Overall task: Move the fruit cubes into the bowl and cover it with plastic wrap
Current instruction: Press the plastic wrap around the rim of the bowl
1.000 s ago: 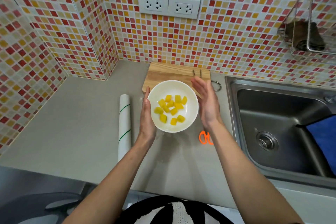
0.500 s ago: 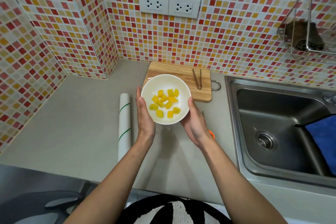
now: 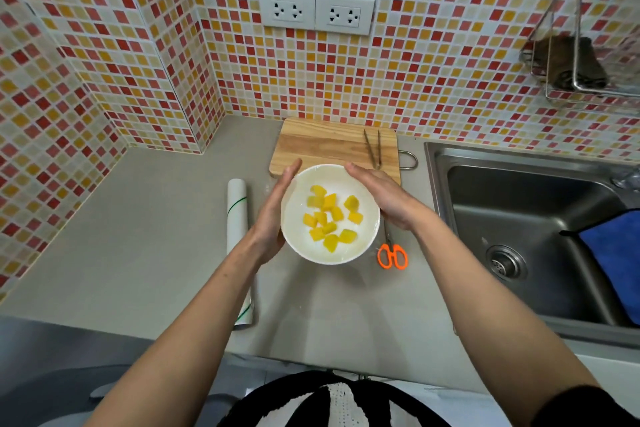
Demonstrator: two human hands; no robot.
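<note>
A white bowl (image 3: pixel 298 204) sits on the grey counter just in front of the cutting board, with several yellow fruit cubes (image 3: pixel 329 218) inside. A thin clear film appears to lie over it, wrinkled at the lower right rim. My left hand (image 3: pixel 273 215) lies flat against the bowl's left side, fingers straight and pointing away from me. My right hand (image 3: pixel 384 198) presses on the upper right rim, fingers reaching over the far edge. The plastic wrap roll (image 3: pixel 237 218) lies lengthwise on the counter left of my left hand.
A wooden cutting board (image 3: pixel 322 146) with metal tongs (image 3: pixel 372 149) lies behind the bowl. Orange-handled scissors (image 3: pixel 392 255) lie right of the bowl. A steel sink (image 3: pixel 519 236) with a blue cloth (image 3: pixel 616 253) is at the right. A wire rack (image 3: pixel 571 69) hangs on the tiled wall.
The bowl has come slightly nearer and to the right. My right hand went from the lower right side up to the far right rim, uncovering the scissors. My left hand stays on the left side.
</note>
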